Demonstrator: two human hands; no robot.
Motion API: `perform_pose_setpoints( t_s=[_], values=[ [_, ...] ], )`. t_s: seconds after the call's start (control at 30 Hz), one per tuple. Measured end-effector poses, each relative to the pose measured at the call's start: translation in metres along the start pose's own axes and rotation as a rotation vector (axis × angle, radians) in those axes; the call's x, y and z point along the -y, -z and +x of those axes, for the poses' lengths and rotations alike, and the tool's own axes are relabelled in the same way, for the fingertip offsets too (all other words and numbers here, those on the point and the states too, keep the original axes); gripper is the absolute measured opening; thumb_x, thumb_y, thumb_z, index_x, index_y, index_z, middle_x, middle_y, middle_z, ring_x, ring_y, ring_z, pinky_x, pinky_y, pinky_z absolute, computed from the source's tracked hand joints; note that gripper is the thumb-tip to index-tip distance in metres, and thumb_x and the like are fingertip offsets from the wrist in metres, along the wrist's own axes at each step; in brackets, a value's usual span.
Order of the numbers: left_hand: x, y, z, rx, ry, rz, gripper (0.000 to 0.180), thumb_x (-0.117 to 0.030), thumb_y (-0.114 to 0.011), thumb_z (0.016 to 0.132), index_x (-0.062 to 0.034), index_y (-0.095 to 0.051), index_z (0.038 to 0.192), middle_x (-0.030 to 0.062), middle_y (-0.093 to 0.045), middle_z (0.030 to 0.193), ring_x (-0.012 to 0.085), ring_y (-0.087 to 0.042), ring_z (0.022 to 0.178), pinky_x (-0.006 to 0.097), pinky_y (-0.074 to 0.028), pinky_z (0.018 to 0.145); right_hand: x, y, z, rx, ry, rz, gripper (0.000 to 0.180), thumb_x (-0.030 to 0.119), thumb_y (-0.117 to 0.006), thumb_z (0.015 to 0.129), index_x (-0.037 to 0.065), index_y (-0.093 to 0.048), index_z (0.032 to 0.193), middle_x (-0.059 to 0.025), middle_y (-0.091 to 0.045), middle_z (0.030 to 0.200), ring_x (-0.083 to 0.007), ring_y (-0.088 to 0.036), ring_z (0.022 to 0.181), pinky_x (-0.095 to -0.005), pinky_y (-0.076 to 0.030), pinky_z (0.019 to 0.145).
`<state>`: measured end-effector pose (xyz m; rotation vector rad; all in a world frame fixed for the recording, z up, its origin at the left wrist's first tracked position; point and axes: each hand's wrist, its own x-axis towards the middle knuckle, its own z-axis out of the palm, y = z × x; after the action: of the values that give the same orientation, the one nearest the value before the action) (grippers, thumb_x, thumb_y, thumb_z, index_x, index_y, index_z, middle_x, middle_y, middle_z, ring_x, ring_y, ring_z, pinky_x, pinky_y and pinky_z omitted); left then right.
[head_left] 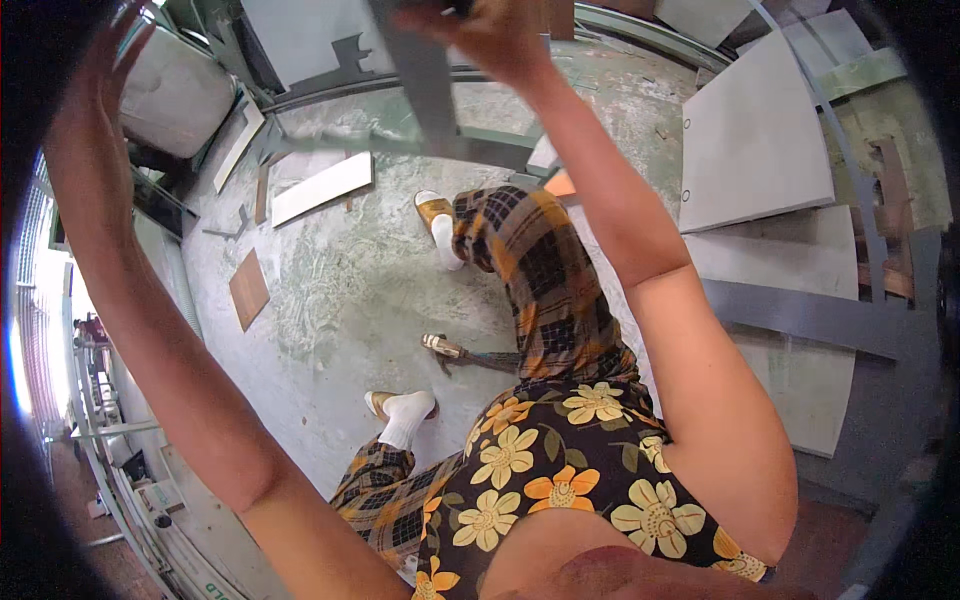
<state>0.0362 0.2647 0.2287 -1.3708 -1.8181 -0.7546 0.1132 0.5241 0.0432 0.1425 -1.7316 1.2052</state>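
My left hand (105,75) is raised at the upper left edge, its fingers stretched and apart with nothing visible in them. Beyond it is a pale, rounded-corner panel (175,90). At the top centre, my right hand (495,40) is lifted with its fingers curled across the upper part of a grey metal upright (418,75). A small dark thing (450,8) shows at those fingers, blurred and cut off by the frame, so its kind is unclear. The upright meets a grey crossbar (495,148) lower down.
A hammer-like tool (442,346) lies on the concrete floor (340,300) between my feet. White boards (322,188) and a brown square piece (250,290) lie to the left. Large pale panels (750,140) and a grey metal frame (800,315) stand close on the right.
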Motion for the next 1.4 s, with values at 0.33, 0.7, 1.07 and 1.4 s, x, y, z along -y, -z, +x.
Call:
perform_pose_setpoints(
  t_s=[0.33, 0.7, 1.07, 1.4],
  values=[
    [0.024, 0.028, -0.132, 0.243, 0.585, -0.245, 0.049, -0.034, -0.049, 0.098, -0.0003, -0.050, 0.133, 0.0141, -0.060, 0.123, 0.0234, -0.061, 0.108, 0.036, -0.044, 0.099, -0.013, 0.192, -0.062, -0.807, -0.104, -0.470, 0.045, 0.022, -0.080, 0.076, -0.003, -0.062, 0.108, -0.0107, -0.067, 0.099, -0.0148, -0.062, 0.084, -0.0283, -0.051, 0.074],
    [0.074, 0.028, -0.247, 0.173, 0.912, -0.464, 0.039, -0.028, -0.051, 0.098, -0.0012, -0.057, 0.125, 0.0151, -0.065, 0.111, 0.0202, -0.065, 0.097, 0.034, -0.049, 0.091, -0.024, 0.304, -0.156, -1.306, -0.381, -0.914, 0.055, 0.038, -0.078, 0.072, -0.006, -0.062, 0.101, -0.0189, -0.068, 0.094, -0.0340, -0.066, 0.084, -0.0432, -0.049, 0.078],
    [0.073, -0.022, -0.300, 0.153, 1.053, -0.516, 0.036, -0.026, -0.054, 0.097, -0.0012, -0.059, 0.123, 0.0112, -0.068, 0.103, 0.0163, -0.067, 0.089, 0.026, -0.050, 0.079, -0.048, 0.377, -0.169, -1.245, -0.613, -0.979, 0.043, 0.030, -0.077, 0.077, -0.005, -0.062, 0.096, -0.0146, -0.070, 0.081, -0.0261, -0.069, 0.073, -0.0400, -0.051, 0.075],
    [0.066, -0.031, -0.333, 0.193, 1.131, -0.497, 0.038, -0.031, -0.053, 0.097, -0.0044, -0.059, 0.123, 0.0089, -0.067, 0.105, 0.0150, -0.066, 0.090, 0.025, -0.048, 0.080, -0.072, 0.399, -0.179, -1.247, -0.674, -1.306, 0.038, 0.029, -0.065, 0.082, -0.008, -0.061, 0.092, -0.0175, -0.069, 0.073, -0.0340, -0.067, 0.077, -0.0438, -0.050, 0.079]
  ],
)
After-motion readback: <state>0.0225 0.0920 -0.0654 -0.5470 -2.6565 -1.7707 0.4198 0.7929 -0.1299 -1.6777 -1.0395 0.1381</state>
